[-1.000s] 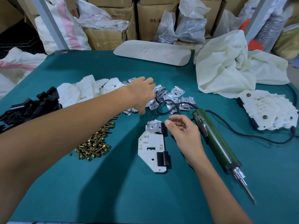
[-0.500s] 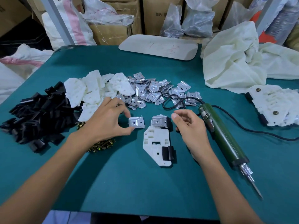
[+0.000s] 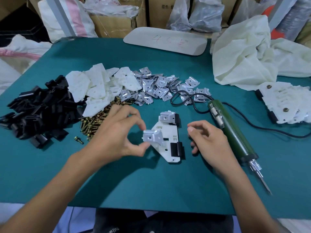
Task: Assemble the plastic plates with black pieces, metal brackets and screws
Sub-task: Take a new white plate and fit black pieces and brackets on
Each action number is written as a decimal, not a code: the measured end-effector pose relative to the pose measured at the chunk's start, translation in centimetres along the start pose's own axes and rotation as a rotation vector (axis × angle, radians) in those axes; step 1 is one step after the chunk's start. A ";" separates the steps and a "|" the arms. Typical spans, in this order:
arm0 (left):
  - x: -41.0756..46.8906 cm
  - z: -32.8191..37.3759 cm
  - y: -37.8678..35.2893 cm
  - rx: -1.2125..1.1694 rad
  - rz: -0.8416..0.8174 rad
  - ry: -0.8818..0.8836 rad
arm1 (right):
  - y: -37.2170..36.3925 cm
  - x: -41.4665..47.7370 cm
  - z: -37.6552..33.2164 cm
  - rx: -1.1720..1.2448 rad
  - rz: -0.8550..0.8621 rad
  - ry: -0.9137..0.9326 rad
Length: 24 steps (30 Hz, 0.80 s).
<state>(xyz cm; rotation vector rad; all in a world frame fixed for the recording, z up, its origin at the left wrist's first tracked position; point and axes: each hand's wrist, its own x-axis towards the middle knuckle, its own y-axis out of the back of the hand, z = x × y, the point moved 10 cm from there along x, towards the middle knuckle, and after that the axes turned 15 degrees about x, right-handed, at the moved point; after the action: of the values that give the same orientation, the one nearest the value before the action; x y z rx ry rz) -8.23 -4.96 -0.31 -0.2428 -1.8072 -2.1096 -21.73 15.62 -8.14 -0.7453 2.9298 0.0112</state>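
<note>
Fingers (image 3: 139,147) of the left hand (image 3: 116,133) pinch a metal bracket (image 3: 152,137) between thumb and forefinger, holding it at the left edge of the plastic plate (image 3: 165,138). The right hand (image 3: 212,142) sits just right of the plate with its fingers (image 3: 202,125) loosely curled and grasping nothing.

The plate lies flat on the desk (image 3: 151,182) between the two hands. Its long axis runs from far to near, and its narrower corner points towards the person. Two black pieces sit on its right edge, one at the near end (image 3: 176,149) and one at the far end (image 3: 177,121). A second bracket (image 3: 166,117) sits over the far end.

Parts lie in loose heaps on the desk: black pieces (image 3: 38,111) at the left, white plates (image 3: 101,86) beside them, brackets (image 3: 159,88) further right, and screws (image 3: 94,121) just beyond the left hand. A green electric screwdriver (image 3: 230,132) lies right of the right hand, with its bit pointing near and right. A stack of assembled plates (image 3: 286,103) lies at the right edge, near a pale cloth (image 3: 249,56).

Cardboard boxes (image 3: 111,24) stand behind the desk. Crumpled plastic bags (image 3: 195,15) rest on and against them, and what the bags hold cannot be made out.
</note>
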 end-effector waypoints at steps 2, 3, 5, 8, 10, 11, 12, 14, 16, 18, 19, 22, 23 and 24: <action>-0.2 1.7 -1.0 -0.005 -0.027 -0.043 | -0.3 -0.9 0.7 -0.039 -0.057 -0.076; -0.2 2.3 -1.4 -0.007 -0.037 -0.056 | -0.6 -1.4 1.0 -0.077 -0.093 -0.106; -0.1 3.1 -2.0 -0.011 -0.048 -0.070 | -1.3 -2.1 1.2 -0.137 -0.148 -0.132; -0.1 3.7 -2.5 -0.014 -0.051 -0.078 | -2.0 -2.5 1.1 -0.167 -0.207 -0.143; -0.1 4.2 -2.7 -0.019 -0.054 -0.083 | -2.3 -2.7 1.3 -0.118 -0.226 -0.174; -0.1 4.3 -2.8 -0.022 -0.054 -0.081 | -2.3 -2.8 1.4 -0.091 -0.222 -0.188; -0.1 4.4 -2.9 -0.024 -0.054 -0.077 | -2.3 -2.8 1.6 -0.063 -0.211 -0.199; -0.2 4.4 -3.1 -0.030 -0.060 -0.071 | -2.1 -2.9 1.8 0.003 -0.181 -0.217; -0.3 4.4 -3.4 -0.040 -0.073 -0.072 | -2.0 -2.9 2.0 0.062 -0.164 -0.233; -0.4 4.2 -3.6 -0.069 -0.079 -0.060 | -2.0 -3.0 2.2 0.103 -0.165 -0.252; -0.5 4.1 -3.7 -0.086 -0.079 -0.050 | -2.1 -3.0 2.3 0.123 -0.170 -0.264; -0.6 3.8 -3.9 -0.116 -0.074 -0.024 | -2.4 -2.9 2.4 0.176 -0.172 -0.301; -0.6 3.7 -3.9 -0.125 -0.069 -0.017 | -2.5 -2.8 2.4 0.190 -0.167 -0.308; -0.8 3.6 -3.9 -0.133 -0.062 -0.013 | -2.7 -2.7 2.4 0.199 -0.158 -0.307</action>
<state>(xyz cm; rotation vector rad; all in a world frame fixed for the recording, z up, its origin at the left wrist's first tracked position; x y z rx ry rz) -9.30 -0.86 -3.54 -0.2368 -1.7044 -2.2793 -17.84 14.67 -10.14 -0.8553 2.5319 -0.1630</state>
